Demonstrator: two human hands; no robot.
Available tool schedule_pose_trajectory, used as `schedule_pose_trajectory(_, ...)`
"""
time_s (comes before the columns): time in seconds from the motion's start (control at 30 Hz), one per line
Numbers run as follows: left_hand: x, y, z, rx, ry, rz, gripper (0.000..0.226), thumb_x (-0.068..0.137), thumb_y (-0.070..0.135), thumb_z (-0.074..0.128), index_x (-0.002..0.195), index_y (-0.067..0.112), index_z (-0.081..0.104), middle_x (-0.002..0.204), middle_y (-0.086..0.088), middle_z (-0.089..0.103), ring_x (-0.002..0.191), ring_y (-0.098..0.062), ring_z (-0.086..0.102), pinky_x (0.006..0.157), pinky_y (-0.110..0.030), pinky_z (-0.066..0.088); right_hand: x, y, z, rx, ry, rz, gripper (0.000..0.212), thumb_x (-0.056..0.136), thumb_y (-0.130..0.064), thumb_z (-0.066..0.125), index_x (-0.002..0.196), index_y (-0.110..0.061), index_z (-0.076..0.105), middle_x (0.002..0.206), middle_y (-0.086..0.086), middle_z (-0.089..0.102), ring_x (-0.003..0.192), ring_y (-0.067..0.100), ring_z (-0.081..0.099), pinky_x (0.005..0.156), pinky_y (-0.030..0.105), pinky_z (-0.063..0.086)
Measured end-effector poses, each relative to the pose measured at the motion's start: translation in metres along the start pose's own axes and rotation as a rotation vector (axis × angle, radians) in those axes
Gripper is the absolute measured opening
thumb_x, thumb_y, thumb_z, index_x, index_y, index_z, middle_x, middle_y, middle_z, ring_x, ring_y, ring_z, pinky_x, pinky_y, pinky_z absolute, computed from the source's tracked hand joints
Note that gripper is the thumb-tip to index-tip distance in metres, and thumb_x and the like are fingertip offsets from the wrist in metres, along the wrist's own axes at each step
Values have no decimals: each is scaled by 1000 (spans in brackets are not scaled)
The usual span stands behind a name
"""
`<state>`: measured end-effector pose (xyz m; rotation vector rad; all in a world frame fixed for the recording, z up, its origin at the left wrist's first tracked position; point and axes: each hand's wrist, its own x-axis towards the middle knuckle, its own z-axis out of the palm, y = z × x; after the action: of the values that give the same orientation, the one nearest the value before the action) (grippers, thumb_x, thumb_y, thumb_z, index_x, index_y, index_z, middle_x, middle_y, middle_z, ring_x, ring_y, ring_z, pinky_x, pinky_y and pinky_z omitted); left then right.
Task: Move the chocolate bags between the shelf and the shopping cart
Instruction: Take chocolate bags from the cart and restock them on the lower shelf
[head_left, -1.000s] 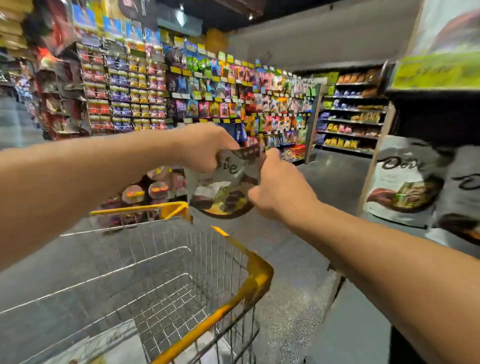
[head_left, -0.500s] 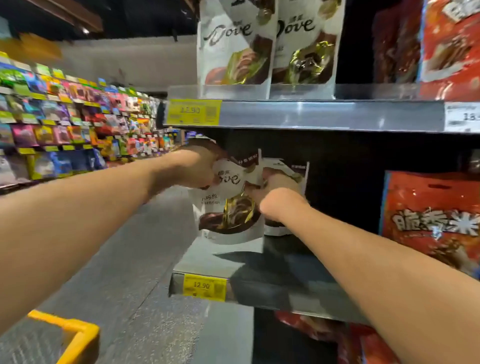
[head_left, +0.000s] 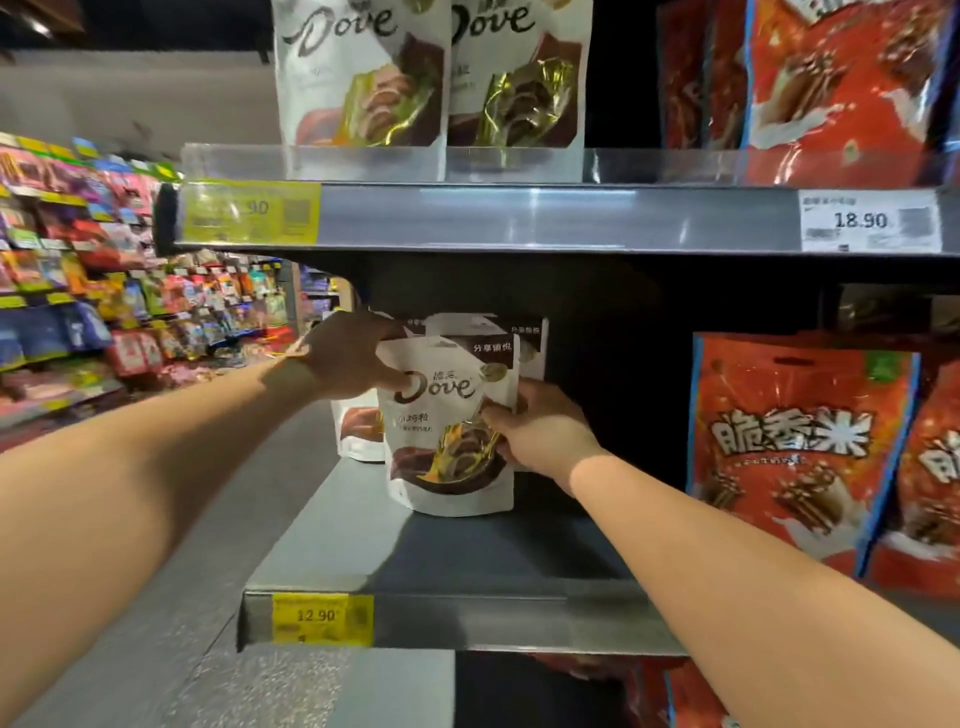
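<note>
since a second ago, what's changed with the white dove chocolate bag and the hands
The white Dove chocolate bag moved from over the yellow-rimmed wire cart onto the grey metal shelf, standing upright before other white bags. Unchanged: the left hand grips its top, the right hand its side.

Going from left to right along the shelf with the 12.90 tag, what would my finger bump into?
left hand → white Dove bag → right hand → red bag with white lettering
</note>
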<state>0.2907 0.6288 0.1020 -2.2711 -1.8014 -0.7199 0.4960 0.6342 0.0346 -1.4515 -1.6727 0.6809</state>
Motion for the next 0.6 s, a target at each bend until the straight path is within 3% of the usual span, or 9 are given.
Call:
schedule_pose_trajectory(0.17,-2,-36,2,-61,49,-80,40,79,23,78,117,14,68,114,-6,70,98,-25,66,83,-36,56,14,-16,32,31,-45,18,17,90,-43,62,96,-27,65,95,0,69,92,24,68,84,43,58)
schedule_pose_trajectory(0.27,0,-52,2,8,69,-116,37,84,24,74,119,14,66,113,-8,70,99,-29,65,87,-41,55,27,-24,51,50,-48,42,9,89,-31,65,84,-25,62,92,4,68,93,27,68,85,44,58)
schedule_pose_trajectory(0.4,5,-64,5,-6,110,-152,30,88,18,67,118,15,65,115,-10,69,103,-29,64,91,-42,54,40,-22,68,50,-30,50,8,91,-21,64,83,-20,66,86,2,70,86,20,69,86,41,58)
schedule_pose_trajectory(0.6,13,-70,12,-95,155,-182,33,90,9,62,123,12,60,124,-8,66,112,-27,61,93,-35,49,50,-17,79,1,85,-4,9,93,-23,62,85,-24,67,84,-4,70,83,13,68,82,36,58)
